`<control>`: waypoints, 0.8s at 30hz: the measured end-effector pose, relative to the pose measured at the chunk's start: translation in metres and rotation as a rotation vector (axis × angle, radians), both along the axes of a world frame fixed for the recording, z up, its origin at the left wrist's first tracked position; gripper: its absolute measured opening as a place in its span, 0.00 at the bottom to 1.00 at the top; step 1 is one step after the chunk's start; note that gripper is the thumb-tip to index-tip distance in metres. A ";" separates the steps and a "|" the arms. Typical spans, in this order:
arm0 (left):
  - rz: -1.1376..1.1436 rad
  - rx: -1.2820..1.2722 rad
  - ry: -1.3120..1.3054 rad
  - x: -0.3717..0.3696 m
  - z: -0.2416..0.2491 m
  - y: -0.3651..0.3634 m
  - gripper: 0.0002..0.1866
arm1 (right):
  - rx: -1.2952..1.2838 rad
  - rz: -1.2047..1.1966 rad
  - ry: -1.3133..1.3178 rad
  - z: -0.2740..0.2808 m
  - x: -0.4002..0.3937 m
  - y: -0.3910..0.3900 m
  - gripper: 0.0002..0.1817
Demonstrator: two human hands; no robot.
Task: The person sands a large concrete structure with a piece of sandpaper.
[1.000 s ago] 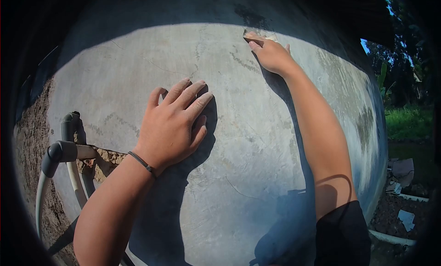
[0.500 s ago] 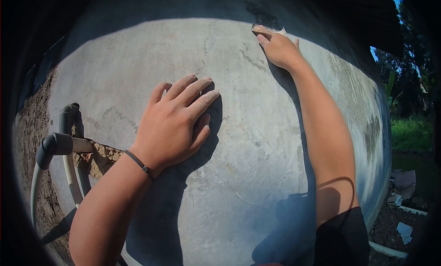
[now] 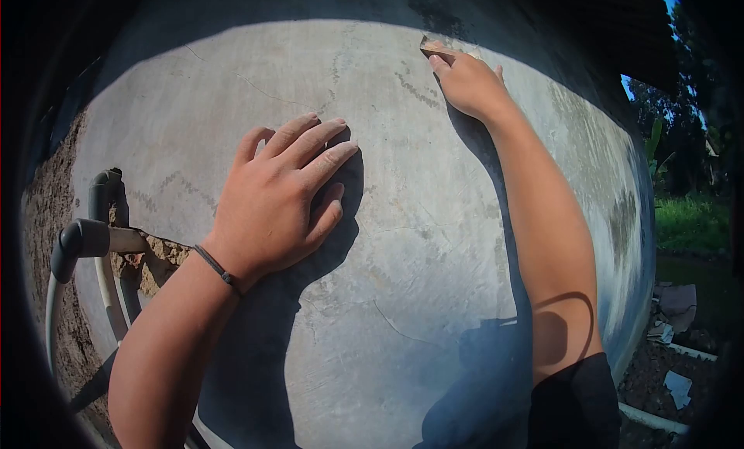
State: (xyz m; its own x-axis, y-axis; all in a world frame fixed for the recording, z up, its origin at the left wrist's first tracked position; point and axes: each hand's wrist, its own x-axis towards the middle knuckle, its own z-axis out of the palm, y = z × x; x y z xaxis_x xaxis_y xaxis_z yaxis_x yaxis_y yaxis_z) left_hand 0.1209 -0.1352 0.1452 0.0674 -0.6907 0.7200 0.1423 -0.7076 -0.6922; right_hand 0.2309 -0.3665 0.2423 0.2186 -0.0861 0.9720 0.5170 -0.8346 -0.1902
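A grey plastered wall point(image 3: 418, 278) with fine cracks and dark wavy marks fills most of the view. High on it, my right hand point(image 3: 471, 81) presses a thin folded sheet that looks like sandpaper point(image 3: 425, 46) against the surface, near the edge of the shadow. Most of the sheet is hidden under my fingers. Lower and to the left, my left hand point(image 3: 280, 193) is open, its dusty fingertips bent and a little apart against the wall. It holds nothing, and a dark cord bracelet point(image 3: 215, 264) circles that wrist.
Pipes with a dark elbow joint point(image 3: 80, 240) jut out at the left, beside a broken patch of rough masonry point(image 3: 161, 261). Rubble and paper scraps point(image 3: 678, 388) lie on the ground at lower right, near white pipes point(image 3: 652, 419). Grass point(image 3: 690, 222) and trees stand beyond.
The view has shifted slightly, so the wall and my left hand appear a little farther left and higher. My right hand stays near the shadow's edge, still pressing the sheet.
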 end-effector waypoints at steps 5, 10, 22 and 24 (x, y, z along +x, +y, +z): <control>0.001 0.008 -0.021 0.000 0.000 0.001 0.25 | -0.171 -0.053 -0.246 -0.165 0.012 -0.007 0.21; -0.036 0.013 0.002 0.002 -0.001 0.001 0.24 | -0.152 -0.014 -0.240 -0.144 0.003 0.002 0.22; -0.026 0.029 0.011 0.000 -0.005 0.009 0.27 | -0.198 -0.077 -0.132 -0.220 -0.010 0.006 0.21; -0.027 0.020 0.018 -0.001 -0.006 0.008 0.28 | -0.173 -0.038 -0.115 -0.187 -0.009 0.006 0.21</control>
